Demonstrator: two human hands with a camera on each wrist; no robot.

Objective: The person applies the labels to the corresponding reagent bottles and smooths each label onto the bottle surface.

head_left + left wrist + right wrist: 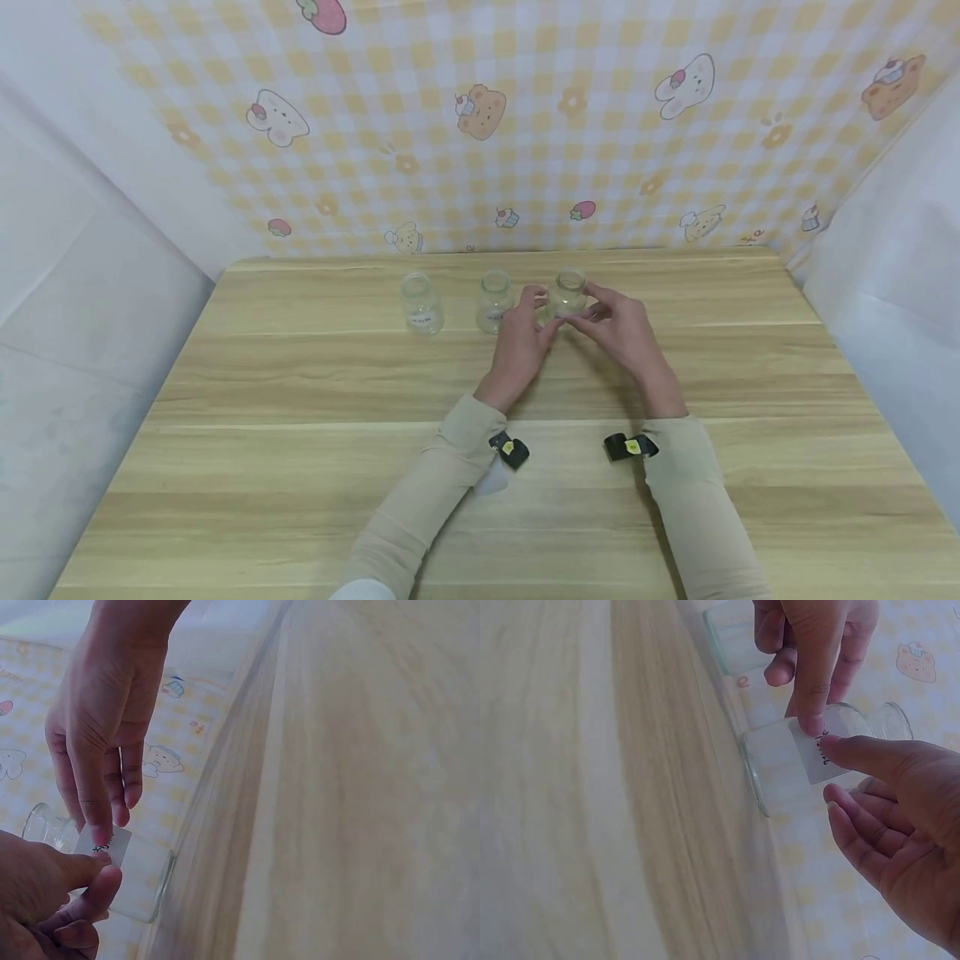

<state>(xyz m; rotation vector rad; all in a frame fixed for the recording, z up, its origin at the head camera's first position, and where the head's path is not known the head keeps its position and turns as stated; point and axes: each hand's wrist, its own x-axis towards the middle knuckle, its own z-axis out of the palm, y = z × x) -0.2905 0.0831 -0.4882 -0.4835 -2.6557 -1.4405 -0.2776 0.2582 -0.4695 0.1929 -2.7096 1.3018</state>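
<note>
Three clear glass jars stand upright in a row near the table's back edge. My hands are both at the rightmost glass jar. From its left side, my left hand holds it with the thumb on the front. My right hand holds it from the right, fingers curved round the side. In the right wrist view both thumbs press a white label with dark handwriting against the glass. The middle jar is just left of my left hand. Farther left stands another jar. Both bear white labels.
The wood-grain table extends in front of the jars. A checked yellow-and-white cloth with cartoon prints hangs behind it. White sheets flank both sides. A pale patch shows on the table beside my left sleeve.
</note>
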